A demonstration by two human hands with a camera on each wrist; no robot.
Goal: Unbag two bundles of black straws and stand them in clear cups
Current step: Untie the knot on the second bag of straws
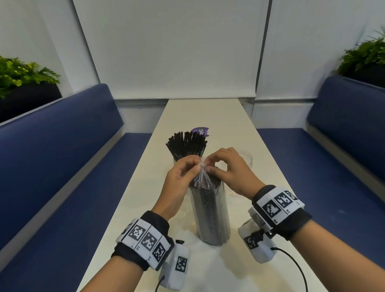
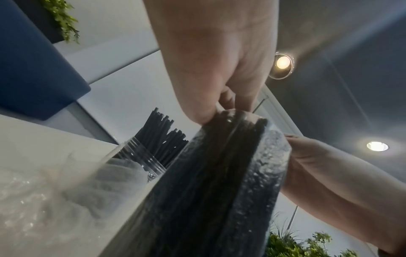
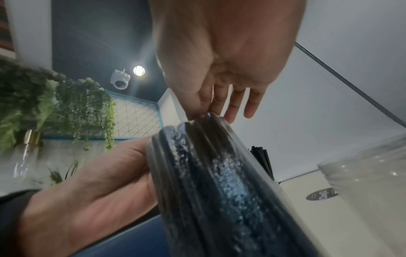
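A clear bag full of black straws (image 1: 210, 214) stands upright on the table's near middle, its neck twisted tight at the top. My left hand (image 1: 184, 171) pinches that twisted neck (image 1: 201, 167) from the left, and my right hand (image 1: 224, 166) pinches it from the right. Seen from the wrists, the bag (image 2: 219, 173) (image 3: 219, 182) fills the frame, with my left hand (image 2: 211, 97) and right hand (image 3: 211, 97) at its tip. Behind the bag, a loose bundle of black straws (image 1: 186, 144) fans out of a clear cup (image 2: 142, 156). A second clear cup (image 1: 247, 158) stands behind my right hand.
A purple label (image 1: 200, 132) lies on the white table (image 1: 207, 113) beyond the straws. Crumpled clear plastic (image 2: 33, 200) lies on the table left of the bag. Blue bench seats (image 1: 54, 175) (image 1: 344, 160) flank the table, with plants (image 1: 11, 75) behind them.
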